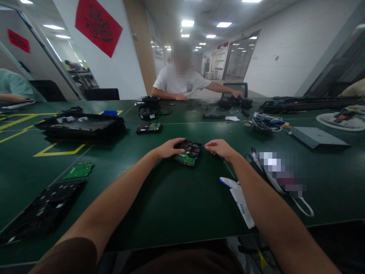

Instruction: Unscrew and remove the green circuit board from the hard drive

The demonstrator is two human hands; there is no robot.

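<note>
My left hand (170,147) grips the left side of a hard drive (191,149), its thumb near the green circuit board on the drive's lower part. The drive sits low over the table with its dark metal side facing up. Just to the right of it, my right hand (219,149) is closed in a pinch, apart from the drive; whatever its fingertips hold is too small to make out. A thin screwdriver-like shaft (229,170) shows below that hand; whether the palm holds it is hidden. Under my right forearm lies a white and blue strip (238,198).
Another hard drive (148,128) lies farther back. At left are a green circuit board (79,171), a black casing (45,207) and a black tray (82,125). A cable bundle (266,122) and grey metal box (318,137) stand right. A person (182,82) sits opposite.
</note>
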